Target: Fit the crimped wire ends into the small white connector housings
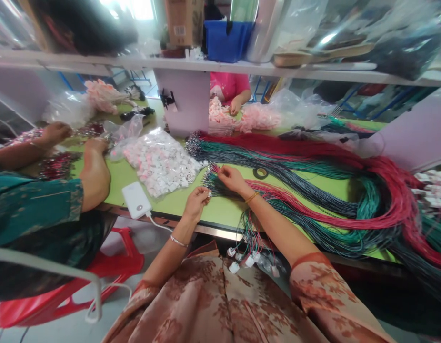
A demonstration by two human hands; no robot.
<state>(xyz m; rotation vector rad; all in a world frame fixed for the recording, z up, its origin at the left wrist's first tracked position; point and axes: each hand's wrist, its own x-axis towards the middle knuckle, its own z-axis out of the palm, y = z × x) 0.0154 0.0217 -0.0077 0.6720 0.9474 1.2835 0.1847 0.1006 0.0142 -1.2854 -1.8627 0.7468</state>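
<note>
At the far left, a co-worker's hand [58,133] is raised over the lime-green tabletop [115,183]. Next comes a white, rounded rectangular power bank [136,200], its cable leaving toward the lower right, then a clear plastic bag [163,162] filled with small white and pink connectors.

The person's left hand [197,202] is closed, thumb and fingers pinching a small white plastic connector [209,194] near the table's front edge; which way its openings face is too small to tell. Just right, the right hand [232,178] has its fingers gathered at the ends of a long front bundle of thin red, green and dark wires [302,218]; whether it grips one I cannot tell. The bundle's metal-tipped ends point left, and its long axis runs rightward, slightly toward the person. Behind the bundle lies a black tape roll [255,172], flat on the tabletop.
</note>
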